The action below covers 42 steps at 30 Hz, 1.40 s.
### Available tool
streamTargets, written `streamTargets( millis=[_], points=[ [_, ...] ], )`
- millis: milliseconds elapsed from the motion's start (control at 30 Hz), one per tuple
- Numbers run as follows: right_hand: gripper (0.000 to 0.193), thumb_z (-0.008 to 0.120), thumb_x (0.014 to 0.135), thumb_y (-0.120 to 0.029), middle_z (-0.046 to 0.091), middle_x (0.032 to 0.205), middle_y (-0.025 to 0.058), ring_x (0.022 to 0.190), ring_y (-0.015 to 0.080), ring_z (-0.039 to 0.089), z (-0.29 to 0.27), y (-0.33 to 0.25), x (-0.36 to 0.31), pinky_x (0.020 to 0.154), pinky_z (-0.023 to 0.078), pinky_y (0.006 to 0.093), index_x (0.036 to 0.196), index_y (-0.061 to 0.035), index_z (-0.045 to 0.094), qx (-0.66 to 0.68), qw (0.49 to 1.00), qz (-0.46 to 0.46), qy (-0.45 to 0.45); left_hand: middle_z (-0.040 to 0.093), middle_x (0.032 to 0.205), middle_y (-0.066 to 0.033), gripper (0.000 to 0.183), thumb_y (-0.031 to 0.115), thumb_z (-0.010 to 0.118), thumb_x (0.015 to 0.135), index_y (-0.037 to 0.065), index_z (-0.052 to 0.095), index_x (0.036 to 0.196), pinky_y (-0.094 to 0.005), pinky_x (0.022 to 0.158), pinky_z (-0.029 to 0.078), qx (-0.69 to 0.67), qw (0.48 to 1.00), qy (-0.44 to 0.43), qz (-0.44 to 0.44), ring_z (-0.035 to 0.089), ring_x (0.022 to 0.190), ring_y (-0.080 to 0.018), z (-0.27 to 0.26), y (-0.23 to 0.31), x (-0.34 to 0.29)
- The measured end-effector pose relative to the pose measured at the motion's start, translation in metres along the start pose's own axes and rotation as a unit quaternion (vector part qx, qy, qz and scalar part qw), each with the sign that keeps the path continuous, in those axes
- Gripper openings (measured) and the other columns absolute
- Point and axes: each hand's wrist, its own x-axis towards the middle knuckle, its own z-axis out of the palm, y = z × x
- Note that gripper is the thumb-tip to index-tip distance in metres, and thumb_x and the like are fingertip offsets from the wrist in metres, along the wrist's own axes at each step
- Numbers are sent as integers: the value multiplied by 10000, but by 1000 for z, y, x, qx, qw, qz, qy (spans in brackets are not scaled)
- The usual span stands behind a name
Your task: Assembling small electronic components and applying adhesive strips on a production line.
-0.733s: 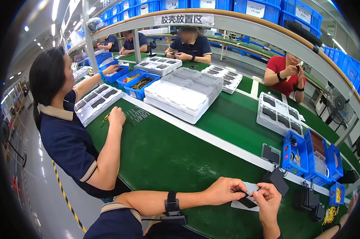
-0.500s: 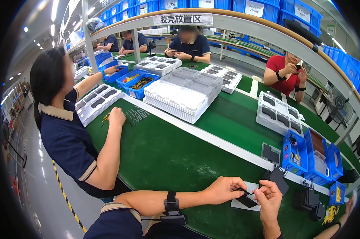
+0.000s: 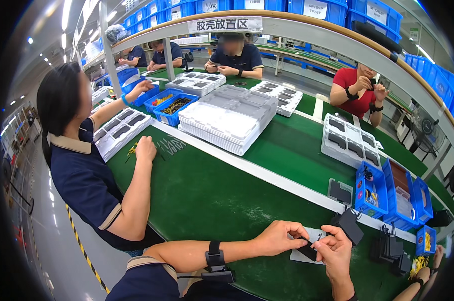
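1. Head view: the left hand (image 3: 282,239) pinches a black flat piece (image 3: 308,252) over a pale sheet (image 3: 298,256), at the near right of the green tabletop (image 3: 202,200).
2. The right hand (image 3: 336,252) is close beside it, fingers bent; whether they grip, I cannot tell.
3. A black box (image 3: 349,227) lies just beyond, right.

You have bright, even light from the ceiling tubes (image 3: 67,14) at upper left, with glints on the grey floor (image 3: 61,251) and sheen on the green tabletop (image 3: 212,200), while your fisheye lens bows the shelf beam (image 3: 307,32) and blackens the corners.
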Motion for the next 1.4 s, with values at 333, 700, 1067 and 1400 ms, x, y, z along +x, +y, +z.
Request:
streamTargets(
  millis=[333,700,1067,1400],
  points=[
    [319,639,763,65,661,715,127,399,80,508,0,-4,2,336,325,174,1063,33,534,-13,999,49,8,645,929,-38,190,88,641,851,4,622,1020,-236,746,490,-23,1000,4,11,584,845,-71,-1,-15,3],
    [227,755,657,-49,671,800,94,690,197,573,-7,9,7,617,449,289,876,-20,700,-345,916,-203,26,643,858,-32,168,112,641,854,8,632,985,-232,672,496,-97,994,34,-27,587,745,-73,0,-18,4],
    [135,693,681,15,654,733,94,696,237,583,0,15,11,633,460,317,811,-19,697,-362,882,-300,26,640,928,-23,148,80,619,877,7,624,1006,-220,735,481,-89,996,10,-20,576,828,-60,-1,-17,6],
    [157,650,688,64,648,716,91,668,235,579,0,18,13,615,462,317,822,-6,690,-374,870,-321,26,643,875,-39,170,98,610,876,3,626,1017,-233,709,529,-120,991,36,-39,605,808,-76,-1,-14,4]
  ],
)
